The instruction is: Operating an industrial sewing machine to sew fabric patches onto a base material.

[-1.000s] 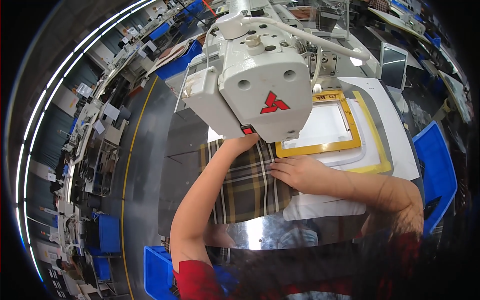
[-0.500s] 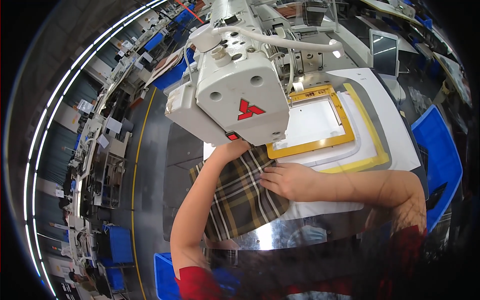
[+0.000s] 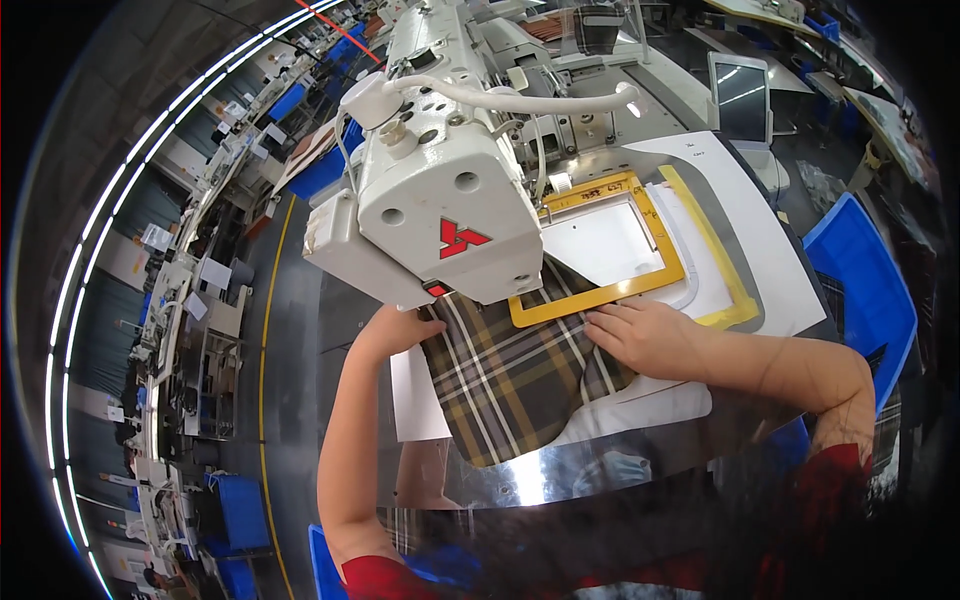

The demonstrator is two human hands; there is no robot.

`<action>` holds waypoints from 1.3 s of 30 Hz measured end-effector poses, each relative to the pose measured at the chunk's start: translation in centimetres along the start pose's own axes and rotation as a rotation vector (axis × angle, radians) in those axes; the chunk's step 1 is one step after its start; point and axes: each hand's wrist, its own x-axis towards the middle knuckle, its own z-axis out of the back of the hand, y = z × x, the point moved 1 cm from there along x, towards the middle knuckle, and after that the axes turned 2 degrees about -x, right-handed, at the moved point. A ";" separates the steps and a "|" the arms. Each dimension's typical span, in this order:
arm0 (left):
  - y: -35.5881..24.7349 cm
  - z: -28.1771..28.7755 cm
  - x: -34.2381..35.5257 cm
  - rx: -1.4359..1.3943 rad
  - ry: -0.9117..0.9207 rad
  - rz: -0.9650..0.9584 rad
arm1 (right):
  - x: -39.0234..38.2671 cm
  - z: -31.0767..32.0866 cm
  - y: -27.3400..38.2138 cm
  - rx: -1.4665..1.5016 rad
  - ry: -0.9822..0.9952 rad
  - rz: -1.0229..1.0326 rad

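Note:
A brown, black and white plaid fabric piece (image 3: 505, 375) lies beneath the sewing machine head (image 3: 440, 220). Its far part runs under a yellow rectangular frame (image 3: 575, 308). My left hand (image 3: 392, 332) is at the fabric's left edge, thumb on top and the other fingers mostly hidden by the machine head; it looks closed on that edge. Just below the frame's near side, my right hand (image 3: 645, 338) lies on the fabric's right part with fingers stretched out. The cloth bends in a loose fold beside this hand. The needle area is hidden behind the machine head.
White sheets (image 3: 785, 270) and a yellow-edged template (image 3: 728, 312) lie right of the frame. A blue bin (image 3: 868, 290) stands at the right, holding plaid cloth. A screen (image 3: 740, 100) stands at the back right. The shiny metal table edge (image 3: 560, 485) is nearest me.
The fabric has shifted away under the yellow frame and spread flatter. My left hand has come out from beneath the machine head to the left edge; my right hand has moved right, beside the frame.

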 end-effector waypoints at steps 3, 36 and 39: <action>1.4 -2.6 2.3 -0.216 -0.295 -0.090 | -1.7 1.1 -0.7 -0.077 -0.025 -0.007; -4.3 -5.4 7.3 -0.381 -0.546 -0.325 | -5.6 -0.1 -11.5 0.164 -0.123 -0.973; -3.4 -4.5 7.4 -0.382 -0.553 -0.323 | -6.0 -0.3 -11.5 0.309 -0.115 -0.997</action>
